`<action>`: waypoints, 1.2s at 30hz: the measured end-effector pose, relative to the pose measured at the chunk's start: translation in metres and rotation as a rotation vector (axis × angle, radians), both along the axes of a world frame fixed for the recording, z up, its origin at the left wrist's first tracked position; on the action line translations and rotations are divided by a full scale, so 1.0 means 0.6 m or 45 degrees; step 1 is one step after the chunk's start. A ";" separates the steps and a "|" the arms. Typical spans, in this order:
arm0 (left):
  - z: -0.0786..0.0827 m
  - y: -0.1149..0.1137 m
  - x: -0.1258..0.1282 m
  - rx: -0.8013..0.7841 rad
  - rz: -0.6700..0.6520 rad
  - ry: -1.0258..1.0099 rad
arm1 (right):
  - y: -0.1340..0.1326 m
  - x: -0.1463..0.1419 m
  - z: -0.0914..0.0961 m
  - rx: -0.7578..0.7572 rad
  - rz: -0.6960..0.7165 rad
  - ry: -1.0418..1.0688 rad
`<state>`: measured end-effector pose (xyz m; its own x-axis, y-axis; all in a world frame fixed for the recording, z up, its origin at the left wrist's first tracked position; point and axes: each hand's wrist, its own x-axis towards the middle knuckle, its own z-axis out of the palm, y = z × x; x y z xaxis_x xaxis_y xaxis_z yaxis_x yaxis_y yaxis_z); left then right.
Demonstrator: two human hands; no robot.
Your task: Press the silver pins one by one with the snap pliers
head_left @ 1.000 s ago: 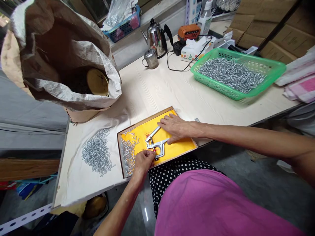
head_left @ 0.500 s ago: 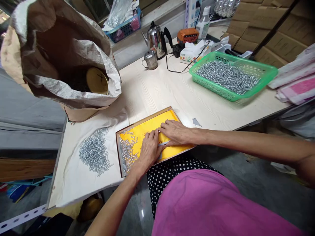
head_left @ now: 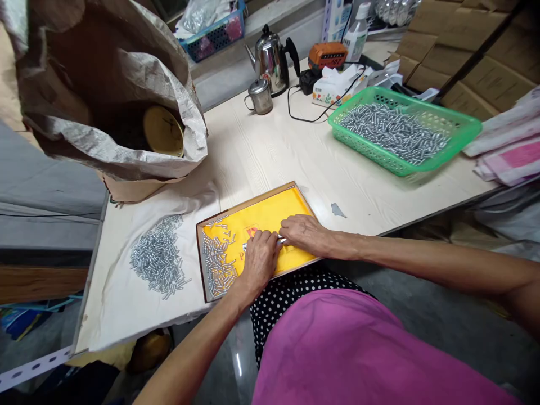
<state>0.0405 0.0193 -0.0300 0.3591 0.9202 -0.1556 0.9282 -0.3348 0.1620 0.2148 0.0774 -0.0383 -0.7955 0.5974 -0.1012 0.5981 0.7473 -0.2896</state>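
Observation:
My left hand (head_left: 260, 256) and my right hand (head_left: 304, 233) meet over a shallow tray (head_left: 248, 205) with a bright yellow lining. Both sets of fingers are closed around a small silvery metal piece (head_left: 281, 241) between them. Its ends are hidden, so I cannot tell whether it is one pin or several. Loose metal pins (head_left: 217, 267) lie scattered along the tray's left side. To the left of the tray, a heap of similar pins (head_left: 157, 259) rests on a white cloth (head_left: 113, 304).
A green basket (head_left: 367, 145) of metal pins stands at the right. At the back are a steel kettle (head_left: 272, 62), a lidded metal cup (head_left: 260, 97), an orange battery (head_left: 328, 54) and a tissue box (head_left: 327, 89). A large open sack (head_left: 189, 118) stands at the left.
The view has shifted slightly. My fingers have moved a little rightward and down over the tray, uncovering a red printed mark on the yellow lining. Less of the silvery piece shows between my hands.

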 end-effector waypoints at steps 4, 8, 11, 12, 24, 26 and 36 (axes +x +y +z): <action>0.008 -0.009 -0.010 0.101 -0.055 -0.075 | 0.008 0.017 0.010 0.089 0.002 0.073; 0.009 -0.034 -0.016 0.241 -0.154 -0.095 | 0.031 0.027 -0.004 0.141 0.072 0.118; 0.005 -0.044 -0.011 0.206 -0.187 -0.050 | 0.064 0.010 -0.017 0.292 0.072 0.116; 0.003 -0.045 -0.009 0.172 -0.185 -0.029 | 0.076 0.000 -0.017 0.344 0.072 0.114; 0.027 -0.074 -0.132 0.468 0.441 -0.218 | -0.015 -0.011 -0.003 0.202 0.045 0.443; 0.032 -0.071 -0.202 0.510 0.702 -0.063 | -0.049 -0.001 -0.023 0.165 0.026 0.439; 0.020 -0.034 -0.369 0.265 0.990 0.383 | -0.083 -0.002 -0.052 0.136 -0.164 0.531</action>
